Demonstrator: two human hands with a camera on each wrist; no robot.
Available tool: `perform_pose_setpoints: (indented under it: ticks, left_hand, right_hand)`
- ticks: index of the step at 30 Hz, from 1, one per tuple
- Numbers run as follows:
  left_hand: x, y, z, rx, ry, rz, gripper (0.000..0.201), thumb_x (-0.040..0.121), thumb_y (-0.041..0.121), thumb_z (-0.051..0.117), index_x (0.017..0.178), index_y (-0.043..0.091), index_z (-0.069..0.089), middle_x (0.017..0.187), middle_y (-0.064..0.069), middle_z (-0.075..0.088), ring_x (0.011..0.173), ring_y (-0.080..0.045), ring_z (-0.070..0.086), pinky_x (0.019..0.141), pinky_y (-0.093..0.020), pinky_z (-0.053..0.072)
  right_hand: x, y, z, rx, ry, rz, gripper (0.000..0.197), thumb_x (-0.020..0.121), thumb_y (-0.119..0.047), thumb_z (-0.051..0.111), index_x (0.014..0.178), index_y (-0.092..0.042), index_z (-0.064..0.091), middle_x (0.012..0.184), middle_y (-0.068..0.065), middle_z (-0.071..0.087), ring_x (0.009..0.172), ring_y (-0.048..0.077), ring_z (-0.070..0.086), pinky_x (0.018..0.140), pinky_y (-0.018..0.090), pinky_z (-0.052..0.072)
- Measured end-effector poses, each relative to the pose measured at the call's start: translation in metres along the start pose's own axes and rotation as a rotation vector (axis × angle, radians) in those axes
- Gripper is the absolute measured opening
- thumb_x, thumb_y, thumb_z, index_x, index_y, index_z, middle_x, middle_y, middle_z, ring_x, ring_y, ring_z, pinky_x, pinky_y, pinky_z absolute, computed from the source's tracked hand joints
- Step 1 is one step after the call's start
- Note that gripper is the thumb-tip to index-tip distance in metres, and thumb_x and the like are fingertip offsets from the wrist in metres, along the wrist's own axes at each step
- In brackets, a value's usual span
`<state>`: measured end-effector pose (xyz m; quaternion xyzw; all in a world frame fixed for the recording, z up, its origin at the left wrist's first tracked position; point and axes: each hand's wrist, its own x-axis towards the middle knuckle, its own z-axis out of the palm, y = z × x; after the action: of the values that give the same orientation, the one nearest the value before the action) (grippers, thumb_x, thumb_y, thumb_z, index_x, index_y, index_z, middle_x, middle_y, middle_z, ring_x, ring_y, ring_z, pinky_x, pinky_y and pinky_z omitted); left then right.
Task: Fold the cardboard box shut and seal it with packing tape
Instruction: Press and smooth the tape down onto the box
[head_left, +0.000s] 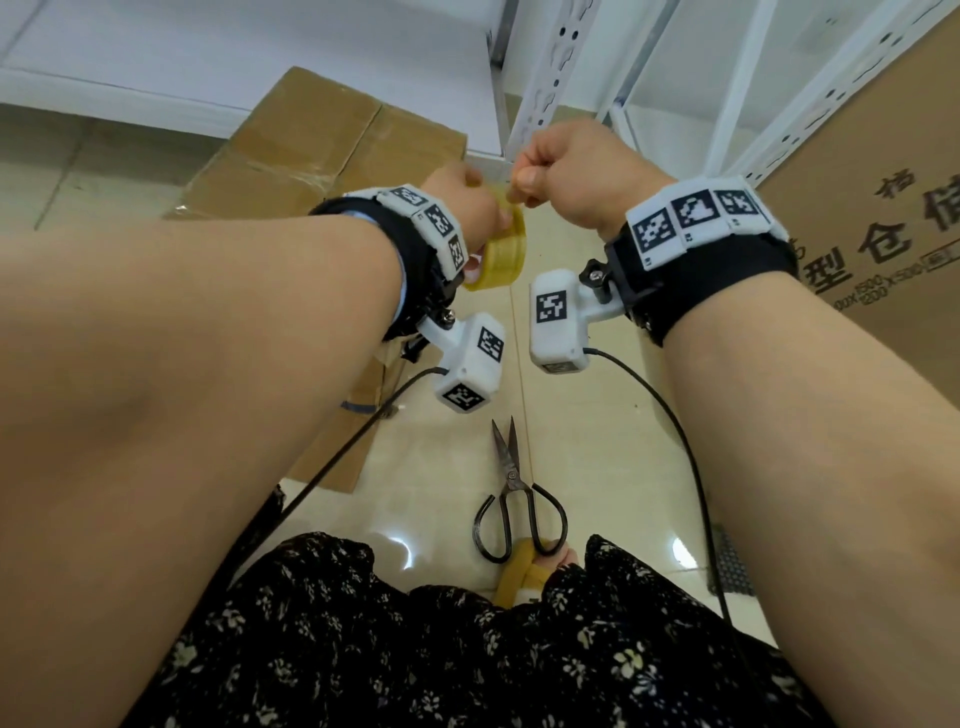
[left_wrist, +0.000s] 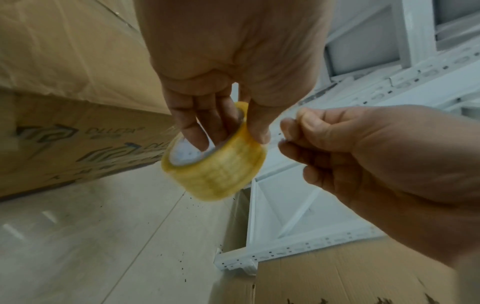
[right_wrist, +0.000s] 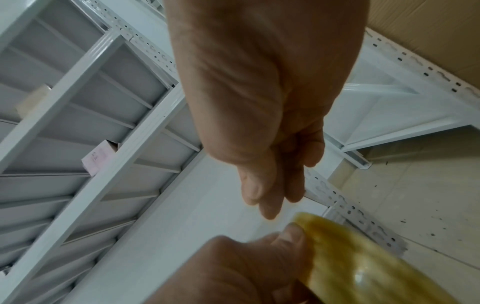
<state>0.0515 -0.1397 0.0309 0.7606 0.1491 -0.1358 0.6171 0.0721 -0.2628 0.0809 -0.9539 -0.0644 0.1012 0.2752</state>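
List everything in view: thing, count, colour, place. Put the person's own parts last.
tape roll: one, yellowish clear, held up over the floor between the hands
scissors: one pair, black, on the floor by the foot
box: one, brown, taped top, on the floor ahead to the left
printed carton: one, brown with black characters, at the right
shelving: white metal, ahead; count unclear
floor: beige glossy tiles
cables: two, black, hanging from the wrist cameras
wrist cameras: two, white with black markers, under the wrists
left hand: fingers through the roll's core, thumb outside
right hand: pinches the tape's loose end beside the roll
foot: one, in a yellow sandal, below the scissors
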Motion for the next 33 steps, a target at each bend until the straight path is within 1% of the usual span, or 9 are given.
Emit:
perform_pose_setpoints:
  ticks: [4, 7, 10, 12, 17, 19, 23, 27, 33]
  left_hand:
    - [0.001, -0.006, -0.005, -0.056, -0.071, -0.001, 0.041, 0.083, 0.014, 0.068, 0.122, 0.019, 0.057, 0.100, -0.009, 0.071, 0.078, -0.019, 0.069, 0.071, -0.032, 0.057]
    - [0.001, -0.011, -0.005, -0.135, -0.145, -0.037, 0.059, 0.070, 0.005, 0.074, 0.124, 0.022, 0.055, 0.109, -0.009, 0.069, 0.095, -0.025, 0.068, 0.084, -0.045, 0.057]
    - [0.001, -0.014, -0.004, -0.142, -0.165, -0.031, 0.053, 0.076, -0.007, 0.070, 0.121, 0.017, 0.057, 0.114, -0.014, 0.066, 0.103, -0.031, 0.065, 0.083, -0.047, 0.057]
    - [0.002, -0.015, -0.003, -0.041, -0.153, 0.005, 0.052, 0.077, -0.006, 0.070, 0.120, 0.021, 0.058, 0.113, -0.015, 0.065, 0.100, -0.030, 0.066, 0.080, -0.047, 0.058]
    - [-0.001, -0.014, 0.001, 0.078, -0.094, 0.051, 0.060, 0.078, -0.004, 0.069, 0.128, 0.024, 0.052, 0.113, -0.015, 0.066, 0.098, -0.035, 0.068, 0.079, -0.055, 0.056]
    - [0.000, -0.013, 0.002, 0.090, -0.085, 0.065, 0.063, 0.079, -0.005, 0.069, 0.131, 0.024, 0.049, 0.119, -0.011, 0.062, 0.097, -0.033, 0.067, 0.080, -0.053, 0.057]
    - [0.003, -0.010, 0.002, 0.106, -0.082, 0.079, 0.067, 0.078, -0.005, 0.070, 0.133, 0.026, 0.048, 0.117, -0.011, 0.063, 0.096, -0.029, 0.067, 0.079, -0.048, 0.058]
    - [0.006, -0.011, -0.001, 0.073, -0.049, 0.072, 0.066, 0.075, -0.003, 0.071, 0.132, 0.024, 0.049, 0.116, -0.010, 0.063, 0.100, -0.029, 0.066, 0.080, -0.046, 0.058]
    - [0.007, -0.010, -0.004, 0.053, -0.042, 0.081, 0.063, 0.077, -0.003, 0.072, 0.127, 0.031, 0.052, 0.125, -0.007, 0.059, 0.097, -0.025, 0.067, 0.077, -0.044, 0.060]
  right_hand:
    - [0.002, -0.001, 0.003, 0.095, 0.002, 0.009, 0.027, 0.099, -0.011, 0.050, 0.076, -0.021, 0.060, 0.086, -0.006, 0.070, 0.075, 0.004, 0.063, 0.075, 0.023, 0.054]
    - [0.004, 0.004, 0.005, 0.171, -0.046, 0.029, 0.016, 0.093, -0.017, 0.059, 0.077, -0.020, 0.059, 0.087, 0.000, 0.067, 0.081, 0.013, 0.064, 0.088, 0.038, 0.057]
    - [0.006, 0.014, 0.008, 0.210, -0.034, 0.093, 0.027, 0.082, -0.024, 0.078, 0.102, -0.022, 0.061, 0.103, 0.000, 0.067, 0.093, 0.018, 0.068, 0.088, 0.038, 0.058]
    - [0.007, 0.019, 0.012, 0.243, -0.024, 0.119, 0.035, 0.085, -0.019, 0.078, 0.116, -0.018, 0.063, 0.106, 0.001, 0.068, 0.094, 0.015, 0.068, 0.087, 0.033, 0.059]
    - [0.005, 0.019, 0.020, 0.271, -0.027, 0.132, 0.001, 0.090, -0.017, 0.073, 0.090, -0.018, 0.073, 0.087, -0.001, 0.074, 0.078, 0.010, 0.068, 0.076, 0.025, 0.058]
    - [0.007, 0.018, 0.018, 0.265, -0.011, 0.131, 0.005, 0.089, -0.018, 0.074, 0.084, -0.019, 0.073, 0.084, -0.002, 0.074, 0.073, 0.008, 0.068, 0.066, 0.022, 0.054]
    - [0.005, 0.011, 0.009, 0.173, -0.068, 0.060, 0.009, 0.089, -0.016, 0.073, 0.081, -0.019, 0.070, 0.079, -0.005, 0.071, 0.067, 0.003, 0.064, 0.054, 0.013, 0.045]
    - [0.004, 0.006, 0.005, 0.172, -0.098, 0.029, 0.003, 0.089, -0.014, 0.072, 0.086, -0.014, 0.071, 0.076, -0.004, 0.070, 0.067, 0.006, 0.063, 0.053, 0.015, 0.045]
    - [0.010, 0.019, 0.016, 0.518, 0.014, 0.268, 0.005, 0.087, -0.007, 0.071, 0.088, -0.007, 0.066, 0.075, 0.008, 0.068, 0.062, 0.014, 0.059, 0.047, 0.020, 0.036]
